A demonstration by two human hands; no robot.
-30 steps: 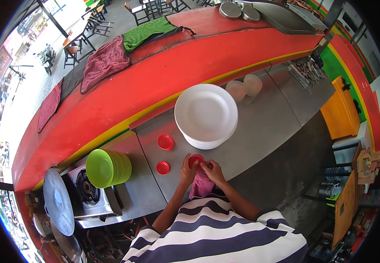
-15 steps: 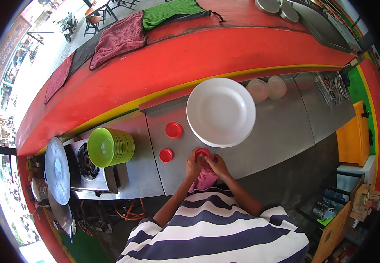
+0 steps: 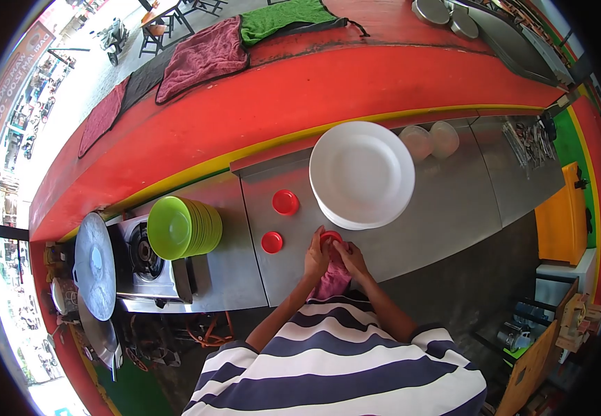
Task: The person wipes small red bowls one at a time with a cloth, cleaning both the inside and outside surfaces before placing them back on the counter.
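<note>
Close to my body, at the counter's near edge, my left hand (image 3: 317,258) is closed around the side of a small red dish (image 3: 331,237). My right hand (image 3: 353,261) is closed on a pink cloth (image 3: 332,280), its fingers pressing at the dish's inside. The cloth hangs down from the hands toward my striped shirt. Two more small red dishes stand to the left, one farther back (image 3: 285,202) and one nearer (image 3: 272,243). Just beyond my hands sits a stack of large white plates (image 3: 363,173).
A stack of green bowls (image 3: 186,229) leans on its side beside the gas stove (image 3: 149,260) at left. Clear plastic containers (image 3: 430,142) and a pile of cutlery (image 3: 528,142) lie on the steel counter (image 3: 453,197) at right. Cloths (image 3: 203,59) drape over the red ledge.
The view has turned slightly, so the counter items appear shifted to the right. Both hands keep hold of the red dish and cloth, with small finger movements.
</note>
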